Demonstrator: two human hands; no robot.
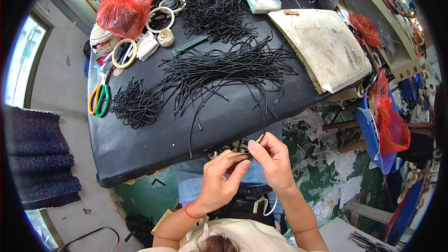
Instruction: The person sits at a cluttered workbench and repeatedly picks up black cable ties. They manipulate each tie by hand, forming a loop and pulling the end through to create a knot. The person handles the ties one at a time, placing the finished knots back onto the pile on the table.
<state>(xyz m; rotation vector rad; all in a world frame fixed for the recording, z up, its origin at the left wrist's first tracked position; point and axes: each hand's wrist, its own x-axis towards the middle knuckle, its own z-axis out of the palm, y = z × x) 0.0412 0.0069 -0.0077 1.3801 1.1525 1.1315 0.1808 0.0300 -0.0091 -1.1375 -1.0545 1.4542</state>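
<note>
At the table's front edge, my left hand (pixel 223 175) and my right hand (pixel 273 162) meet, both closed on a thin black cord (pixel 264 120). One strand of it runs up from the right fingers to a spread bundle of black cords (pixel 224 67) on the table. The part between my fingertips is dark and too small to make out. Left of that bundle lies a smaller heap of looped black cords (pixel 135 104). A larger tangled pile of black cords (pixel 217 11) sits behind.
Scissors (pixel 100 98) with green and yellow handles lie at the table's (pixel 126 154) left edge. Behind them are tape rolls (pixel 124 53) and a red plastic bag (pixel 126 4). A stained white board (pixel 324 44) lies at right. Scraps (pixel 336 168) litter the green floor.
</note>
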